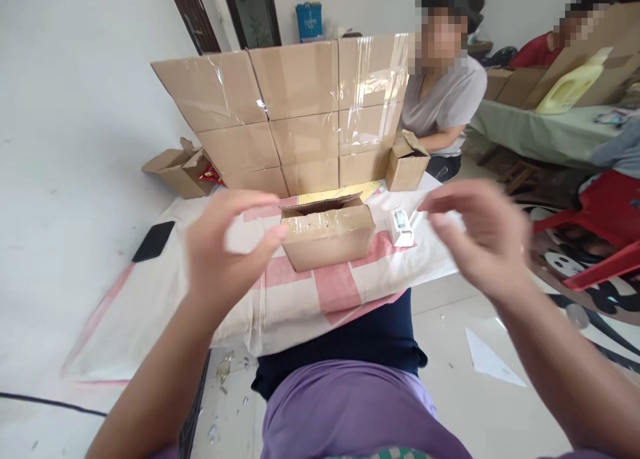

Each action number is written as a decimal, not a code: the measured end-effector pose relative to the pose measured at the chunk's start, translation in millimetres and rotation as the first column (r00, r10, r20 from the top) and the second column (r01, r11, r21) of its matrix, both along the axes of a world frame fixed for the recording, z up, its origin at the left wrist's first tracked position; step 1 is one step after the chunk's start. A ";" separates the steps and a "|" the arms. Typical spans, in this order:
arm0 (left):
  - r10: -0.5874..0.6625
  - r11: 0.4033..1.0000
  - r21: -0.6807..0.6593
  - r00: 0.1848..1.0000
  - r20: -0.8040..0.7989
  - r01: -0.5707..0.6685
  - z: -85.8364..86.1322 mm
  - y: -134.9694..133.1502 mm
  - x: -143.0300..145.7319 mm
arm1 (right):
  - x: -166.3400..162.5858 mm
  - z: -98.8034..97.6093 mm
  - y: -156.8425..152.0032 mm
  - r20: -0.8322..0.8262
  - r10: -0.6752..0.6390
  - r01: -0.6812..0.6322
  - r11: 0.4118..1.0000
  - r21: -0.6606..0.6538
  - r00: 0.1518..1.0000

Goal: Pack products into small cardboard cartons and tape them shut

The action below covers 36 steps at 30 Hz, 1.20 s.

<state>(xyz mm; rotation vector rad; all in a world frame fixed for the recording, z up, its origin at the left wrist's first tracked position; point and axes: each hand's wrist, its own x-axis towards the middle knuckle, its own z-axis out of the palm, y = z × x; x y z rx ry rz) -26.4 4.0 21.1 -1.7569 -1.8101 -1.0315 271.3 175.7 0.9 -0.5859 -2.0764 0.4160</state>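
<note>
box [327, 236] mid-surface [300, 299], flap up, tape loose | left hand [220, 256] and right hand [483, 239] flank it, fingers apart, empty | risk: a knock could shove box into white item [401, 228], or topple stack [300, 112]

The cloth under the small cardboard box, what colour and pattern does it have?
The cloth is cream with broad pink crossing stripes, seen in the head view.
</note>
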 end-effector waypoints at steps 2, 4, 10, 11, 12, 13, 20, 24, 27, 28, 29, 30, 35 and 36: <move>-0.023 0.991 -0.137 0.996 -0.084 0.012 -11.8 29.8 -8.6 | -23.4 -15.6 20.2 0.083 0.069 -0.067 0.997 -0.022 0.994; -0.071 0.924 -0.383 0.986 -0.154 0.006 -29.4 57.4 -17.0 | -48.2 -37.3 42.3 0.155 0.114 -0.113 0.993 -0.019 0.981; -0.088 0.786 -0.618 0.985 -0.145 -0.020 -81.7 82.7 -20.3 | -78.5 -81.4 70.6 0.282 0.237 -0.201 0.968 -0.150 0.930; -0.089 0.790 -0.613 0.985 -0.147 -0.021 -86.5 81.0 -18.9 | -76.7 -85.0 70.1 0.280 0.278 -0.232 0.955 -0.186 0.919; -0.086 0.797 -0.604 0.985 -0.151 -0.023 -89.9 79.1 -17.9 | -73.5 -88.8 69.4 0.260 0.301 -0.251 0.946 -0.207 0.918; -0.085 0.805 -0.593 0.984 -0.155 -0.024 -92.2 77.3 -17.2 | -69.2 -93.4 69.2 0.226 0.299 -0.251 0.943 -0.217 0.927; -0.023 0.958 -0.283 0.974 -0.226 -0.043 -92.9 67.7 -13.4 | -18.4 -146.3 86.3 0.026 -0.297 0.284 0.880 -0.380 0.955; 0.056 0.983 0.182 0.986 -0.157 -0.027 -104.2 68.7 14.5 | 1.4 -157.8 95.7 0.075 -0.401 0.357 0.696 -0.623 0.913; -0.141 0.972 0.170 0.982 -0.122 0.161 -123.7 79.9 58.6 | 2.5 -152.3 102.4 0.105 -0.365 0.328 0.629 -0.705 0.925; -0.237 0.970 0.021 0.966 -0.106 0.240 -130.8 86.4 75.7 | 1.2 -149.4 105.2 0.116 -0.349 0.320 0.612 -0.723 0.930; -0.314 0.940 -0.168 0.946 -0.078 0.298 -137.6 94.8 92.5 | -0.4 -146.4 108.5 0.130 -0.329 0.312 0.594 -0.741 0.935; -0.356 0.881 -0.347 0.933 -0.043 0.320 -143.9 105.2 108.0 | -2.3 -143.5 112.2 0.148 -0.305 0.305 0.575 -0.759 0.941; -0.258 0.765 -0.543 0.938 0.232 0.345 -167.5 186.3 151.6 | -11.4 -134.1 135.2 0.247 -0.212 0.318 0.440 -0.840 0.945; -0.208 0.794 -0.505 0.932 0.296 0.338 -171.8 204.6 154.5 | -13.1 -133.2 139.9 0.261 -0.206 0.326 0.409 -0.853 0.943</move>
